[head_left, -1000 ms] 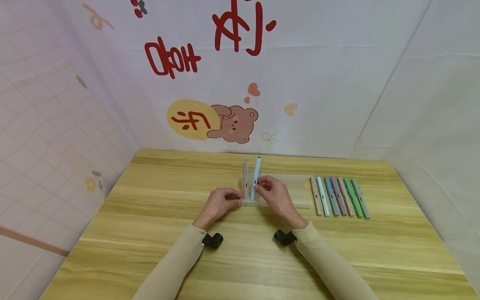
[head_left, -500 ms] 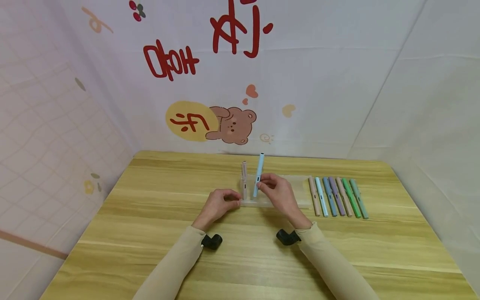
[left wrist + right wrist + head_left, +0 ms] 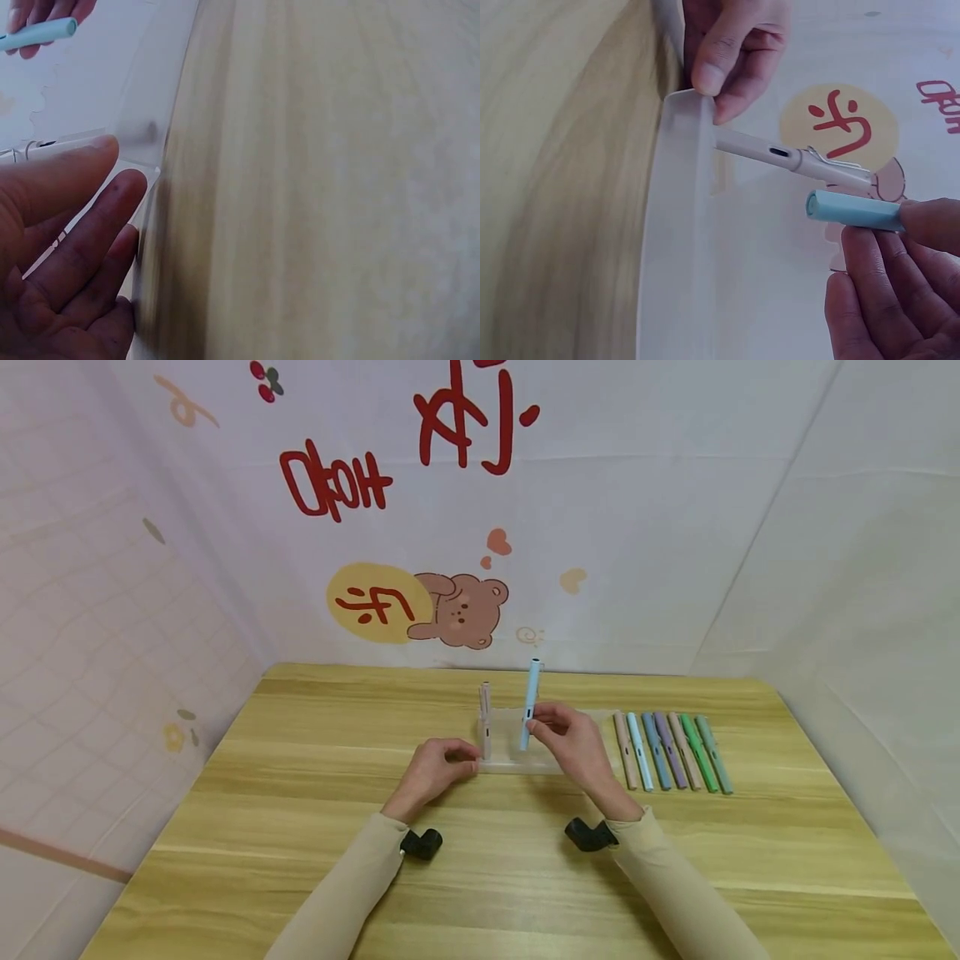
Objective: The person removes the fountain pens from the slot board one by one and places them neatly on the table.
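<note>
A light blue pen [image 3: 530,706] is pinched near its lower half between the thumb and fingers of my right hand [image 3: 573,745]. It stands nearly upright, its lower end raised over the clear pen stand [image 3: 551,767]. My left hand [image 3: 438,770] holds the stand's left end, thumb and fingertips at the corner [image 3: 694,94]. Beside those fingertips a pale pinkish-beige pen [image 3: 486,727] stands upright in the stand. The right wrist view shows the blue pen's open-looking round end [image 3: 815,204], a short way from the beige pen [image 3: 772,154].
To the right of the stand, several capped pens lie side by side on the wooden table [image 3: 480,893], among them a purple pen [image 3: 670,749] and a green pen [image 3: 700,752]. Behind the table hangs a white printed cloth [image 3: 637,510].
My right hand has lifted the light blue pen out of its place beside the beige pen and moved it up and to the right. My left hand stays at the stand's end.
</note>
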{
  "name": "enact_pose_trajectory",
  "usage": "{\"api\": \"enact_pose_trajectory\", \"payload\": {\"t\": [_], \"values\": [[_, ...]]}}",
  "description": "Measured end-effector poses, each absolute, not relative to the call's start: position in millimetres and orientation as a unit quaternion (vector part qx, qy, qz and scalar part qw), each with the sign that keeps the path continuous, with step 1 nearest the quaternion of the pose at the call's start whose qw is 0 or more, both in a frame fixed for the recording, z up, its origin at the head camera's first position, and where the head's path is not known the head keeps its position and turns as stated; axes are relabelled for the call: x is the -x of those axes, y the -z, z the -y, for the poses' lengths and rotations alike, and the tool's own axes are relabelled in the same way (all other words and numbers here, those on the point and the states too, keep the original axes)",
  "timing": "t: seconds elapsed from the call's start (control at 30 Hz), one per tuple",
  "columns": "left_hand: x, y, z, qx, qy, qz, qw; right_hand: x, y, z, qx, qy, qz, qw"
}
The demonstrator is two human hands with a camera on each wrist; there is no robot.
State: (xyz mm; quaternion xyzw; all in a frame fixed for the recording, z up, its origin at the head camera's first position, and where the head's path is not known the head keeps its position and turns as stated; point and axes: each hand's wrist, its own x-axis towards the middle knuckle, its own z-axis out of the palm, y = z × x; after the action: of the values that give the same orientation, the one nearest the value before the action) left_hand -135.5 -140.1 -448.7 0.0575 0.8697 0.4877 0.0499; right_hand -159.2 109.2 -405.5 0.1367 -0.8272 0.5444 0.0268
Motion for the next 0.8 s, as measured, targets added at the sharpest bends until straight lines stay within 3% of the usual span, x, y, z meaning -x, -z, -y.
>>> {"api": "enact_pose_trajectory", "payload": {"t": [0.8], "values": [[135.6,450.1,141.8,-0.060,-0.488,-0.869,0.052,139.3,391.3,-167.8,-0.112,-0.549,0.827,0.040]]}}
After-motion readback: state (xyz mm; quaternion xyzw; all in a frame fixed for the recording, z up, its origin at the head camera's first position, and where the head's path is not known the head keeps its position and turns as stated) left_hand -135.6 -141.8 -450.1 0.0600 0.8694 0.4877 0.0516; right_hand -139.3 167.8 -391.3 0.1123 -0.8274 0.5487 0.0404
